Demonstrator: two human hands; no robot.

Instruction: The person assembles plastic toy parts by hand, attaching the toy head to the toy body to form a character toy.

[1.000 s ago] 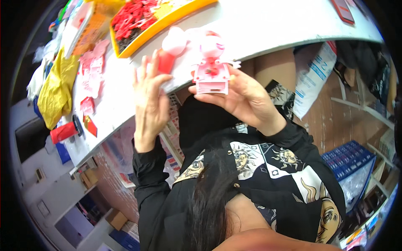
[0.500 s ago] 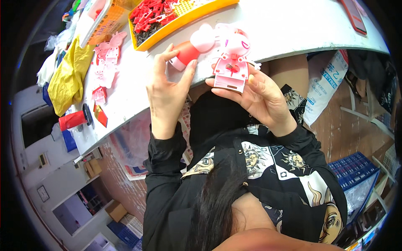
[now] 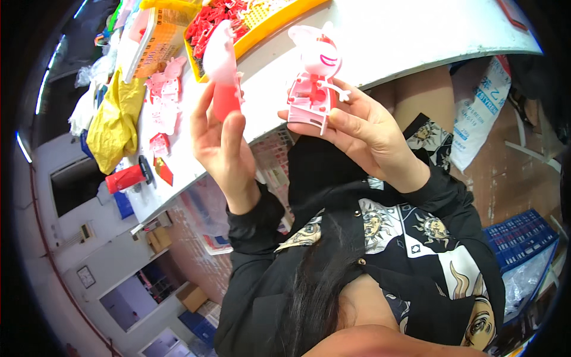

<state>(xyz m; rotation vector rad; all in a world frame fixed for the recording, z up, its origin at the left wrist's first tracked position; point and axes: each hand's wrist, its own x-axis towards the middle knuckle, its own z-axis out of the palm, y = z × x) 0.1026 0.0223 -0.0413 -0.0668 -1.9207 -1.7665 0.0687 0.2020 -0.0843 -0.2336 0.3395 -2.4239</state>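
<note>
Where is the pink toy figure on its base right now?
In the head view, the pink toy figure is upper centre, held in the right hand before the white table, right of the left hand.

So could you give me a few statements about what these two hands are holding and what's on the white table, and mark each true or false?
1. The right hand holds a pink plastic pig figure on a chair. True.
2. The left hand is empty. False: it holds a pink-and-red plastic toy part.
3. A crumpled yellow plastic bag lies on the white table. True.
4. The orange tray holds blue parts. False: it holds red parts.
</note>
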